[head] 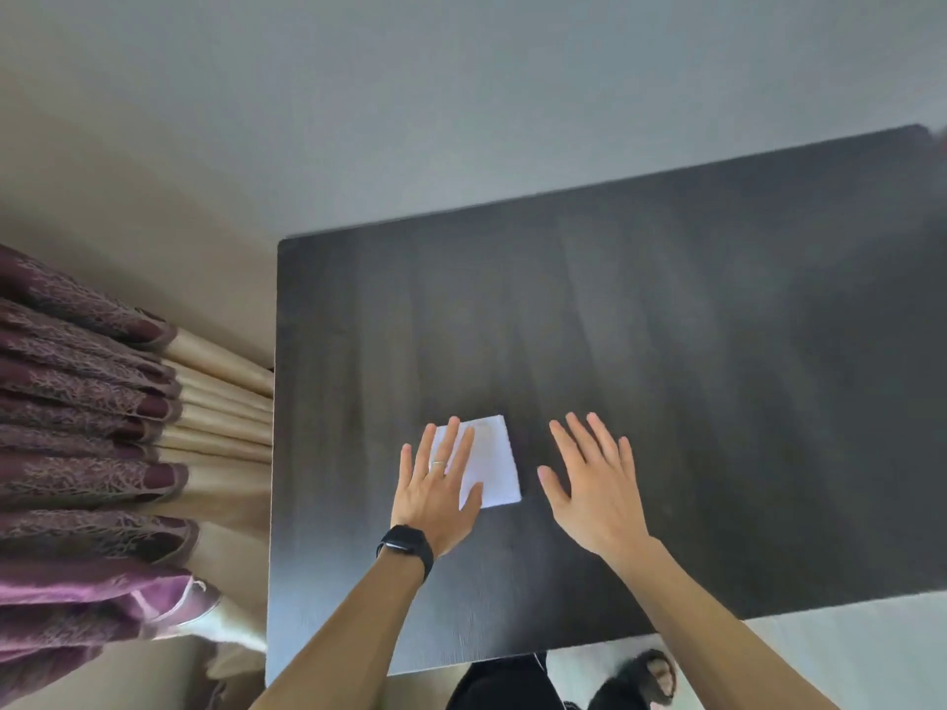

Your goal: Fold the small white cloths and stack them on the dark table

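Note:
A small white cloth (493, 461), folded into a neat rectangle, lies flat on the dark table (692, 351) near its front left part. My left hand (438, 484), with a ring and a black wrist band, rests flat on the cloth's left half, fingers spread. My right hand (597, 479) hovers just to the right of the cloth, fingers apart, holding nothing and not touching the cloth.
Purple and beige curtains (102, 427) hang close to the table's left edge. The wall runs behind the table's far edge. A red blur (942, 138) shows at the far right corner. Dark trousers and a slippered foot (645, 678) are below the front edge.

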Demonstrator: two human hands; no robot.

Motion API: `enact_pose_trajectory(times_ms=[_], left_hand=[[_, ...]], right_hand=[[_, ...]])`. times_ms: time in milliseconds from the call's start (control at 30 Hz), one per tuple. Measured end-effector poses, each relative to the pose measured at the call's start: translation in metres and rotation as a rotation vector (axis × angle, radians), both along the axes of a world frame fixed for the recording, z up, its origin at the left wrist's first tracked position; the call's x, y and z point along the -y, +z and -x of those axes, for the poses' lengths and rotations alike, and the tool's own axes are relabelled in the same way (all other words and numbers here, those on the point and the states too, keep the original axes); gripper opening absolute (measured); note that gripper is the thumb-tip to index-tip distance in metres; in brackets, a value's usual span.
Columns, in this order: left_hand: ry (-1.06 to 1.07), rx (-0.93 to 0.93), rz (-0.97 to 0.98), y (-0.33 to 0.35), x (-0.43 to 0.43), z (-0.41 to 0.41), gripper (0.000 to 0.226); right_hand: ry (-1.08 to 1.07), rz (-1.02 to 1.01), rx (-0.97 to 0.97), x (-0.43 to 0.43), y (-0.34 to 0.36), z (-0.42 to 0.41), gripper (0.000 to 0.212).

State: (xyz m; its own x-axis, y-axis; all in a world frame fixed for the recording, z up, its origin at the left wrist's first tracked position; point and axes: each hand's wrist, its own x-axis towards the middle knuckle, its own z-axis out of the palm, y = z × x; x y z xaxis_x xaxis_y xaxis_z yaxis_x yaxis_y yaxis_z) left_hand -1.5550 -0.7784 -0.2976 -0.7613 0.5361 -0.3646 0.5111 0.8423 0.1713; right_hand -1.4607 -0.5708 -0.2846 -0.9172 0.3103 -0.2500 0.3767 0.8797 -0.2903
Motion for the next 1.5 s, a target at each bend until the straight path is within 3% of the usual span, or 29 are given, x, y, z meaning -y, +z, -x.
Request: enact_pose_trajectory(times_ms=[200,400,633,900,1200,1500], left_hand=[[-0.18,0.074,-0.162,0.072,-0.139,-0.064,0.066],[-0.565,0.017,-0.449,0.18,-0.343,-0.217,0.064],[-0.99,-0.082,-0.751,0.301,-0.518,-0.45,0.062],[-1.261,-0.043,-0.972,0.375,-0.645,-0.654,0.064],[-1.429,0.045,-1.057,0.392,-0.8,-0.832,0.058],[-1.552,0.114,-1.022,0.399,-0.959,-0.985,0.061]], right_hand=[[-0.347,0.025,-0.269,-0.095,0.089,-0.13,0.049],[-0.721,-0.2,-0.434,-0.209,0.184,-0.327,0.058],[-1.091,-0.613,-0.707,-0.292,0.281,-0.577,0.043],[-1.403,-0.836,-0.697,-0.345,0.354,-0.785,0.042],[-1.544,-1.003,-0.538,-0.452,0.376,-0.954,0.044],[-1.69,-1.022,-0.453,-0.566,0.379,-1.102,0.046]])
